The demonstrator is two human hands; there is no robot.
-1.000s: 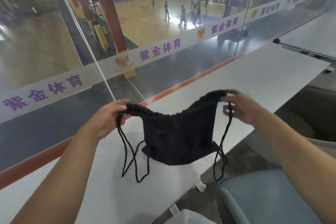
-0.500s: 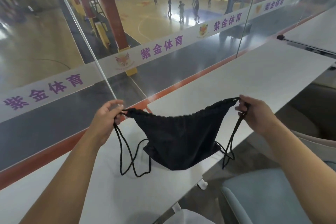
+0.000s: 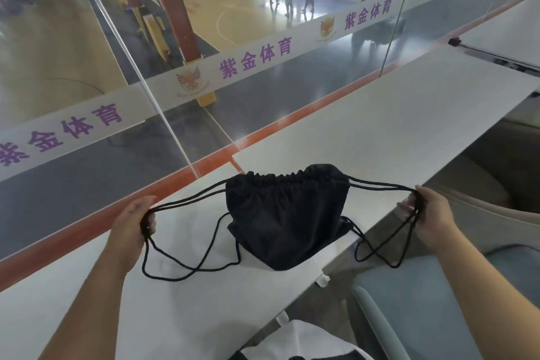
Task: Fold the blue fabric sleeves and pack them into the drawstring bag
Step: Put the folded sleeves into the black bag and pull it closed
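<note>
Over the white tabletop [image 3: 380,131] hangs the black drawstring bag [image 3: 285,213], mouth cinched, left hand [image 3: 133,221] and right hand [image 3: 432,218] with fingers closed on its cords [image 3: 187,202]. Pull both sides evenly to seal it. Blue sleeves unseen, presumably inside; tabletop's near end cut off.

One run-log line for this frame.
left hand: gripping cords | right hand: gripping cords | drawstring bag: mouth cinched, on white table | blue sleeves: unseen
</note>
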